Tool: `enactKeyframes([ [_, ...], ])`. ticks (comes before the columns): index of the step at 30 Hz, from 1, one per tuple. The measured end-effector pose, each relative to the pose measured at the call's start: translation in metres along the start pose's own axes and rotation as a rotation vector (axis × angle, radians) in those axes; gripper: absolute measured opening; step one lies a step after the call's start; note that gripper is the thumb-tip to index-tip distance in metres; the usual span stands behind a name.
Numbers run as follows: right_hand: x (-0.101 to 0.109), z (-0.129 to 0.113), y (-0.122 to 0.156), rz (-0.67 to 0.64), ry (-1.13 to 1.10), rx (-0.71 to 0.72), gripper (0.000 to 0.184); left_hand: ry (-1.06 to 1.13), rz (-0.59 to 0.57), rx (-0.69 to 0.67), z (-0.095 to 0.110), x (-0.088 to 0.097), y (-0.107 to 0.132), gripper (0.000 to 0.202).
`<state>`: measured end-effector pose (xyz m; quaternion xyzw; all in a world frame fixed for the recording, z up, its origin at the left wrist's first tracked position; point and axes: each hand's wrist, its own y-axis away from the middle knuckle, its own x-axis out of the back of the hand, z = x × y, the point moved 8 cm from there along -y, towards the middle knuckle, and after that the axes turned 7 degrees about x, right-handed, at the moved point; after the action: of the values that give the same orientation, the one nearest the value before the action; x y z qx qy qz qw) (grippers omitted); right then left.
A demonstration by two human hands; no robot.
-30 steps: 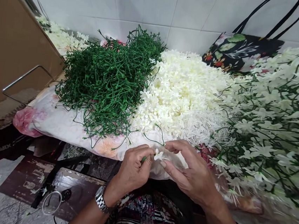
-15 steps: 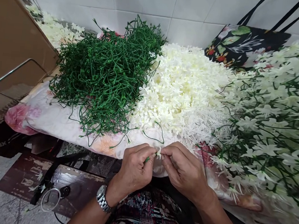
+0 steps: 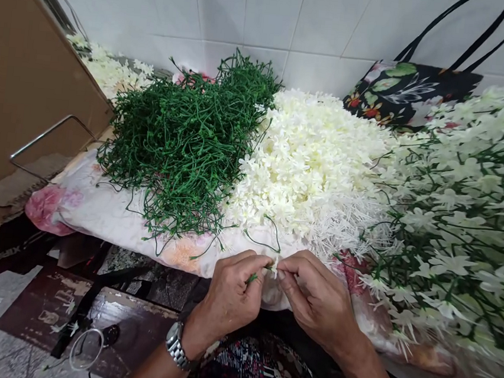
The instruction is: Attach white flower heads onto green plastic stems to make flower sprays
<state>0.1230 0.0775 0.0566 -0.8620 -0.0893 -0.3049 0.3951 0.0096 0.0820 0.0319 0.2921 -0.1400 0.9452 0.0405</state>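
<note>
The left hand (image 3: 237, 288) has its fingers closed on a green stem (image 3: 252, 278); the right hand (image 3: 320, 293) pinches a white flower (image 3: 275, 266) at its tip, between the hands. Just beyond, at 12 o'clock, a loose stem (image 3: 278, 234) lies on the cloth (image 3: 116, 211). Farther out sit the stem pile (image 3: 185, 141) at 11, blossom pile (image 3: 313, 153) past 12, and stemmed flowers (image 3: 447, 262) around 3.

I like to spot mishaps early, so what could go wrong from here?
The small white flower is pinched by the right hand, close to the left hand, so it might bend or slip free. The heaped green stems are tangled, so pulling one could drag others along. The loose bent stem on the cloth lies just beyond both hands and might get knocked.
</note>
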Motion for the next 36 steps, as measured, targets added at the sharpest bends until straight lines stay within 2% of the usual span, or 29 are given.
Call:
enactKeyframes([
  [4,0.015,-0.004,-0.001,0.003,0.025,-0.017,0.013,0.242,-0.017,0.028,0.001,0.005,-0.002,0.028],
  [8,0.020,-0.007,0.000,0.019,0.037,-0.022,0.013,0.311,-0.008,0.058,0.007,0.008,-0.003,0.025],
  [15,0.023,-0.009,0.008,0.105,0.058,-0.090,0.013,0.515,0.241,0.087,-0.004,0.029,0.007,0.012],
  [18,0.025,-0.008,0.012,0.171,0.097,-0.149,0.014,0.734,0.245,0.136,-0.016,0.023,0.008,0.010],
  [20,0.025,-0.007,0.014,0.209,0.124,-0.180,0.014,0.852,0.231,0.234,-0.024,0.016,0.006,0.009],
  [24,0.020,-0.003,0.016,0.196,0.115,-0.217,0.015,0.874,0.199,0.413,-0.032,0.007,0.004,0.016],
  [29,0.022,0.006,0.018,0.199,0.115,-0.267,0.016,1.024,0.046,0.441,-0.029,-0.004,0.000,0.026],
  [32,0.023,0.011,0.017,0.192,0.119,-0.286,0.017,1.006,0.063,0.486,-0.037,-0.007,-0.004,0.017],
  [36,0.025,0.011,0.011,0.188,0.144,-0.221,0.016,0.943,0.129,0.440,-0.036,-0.004,-0.021,0.019],
])
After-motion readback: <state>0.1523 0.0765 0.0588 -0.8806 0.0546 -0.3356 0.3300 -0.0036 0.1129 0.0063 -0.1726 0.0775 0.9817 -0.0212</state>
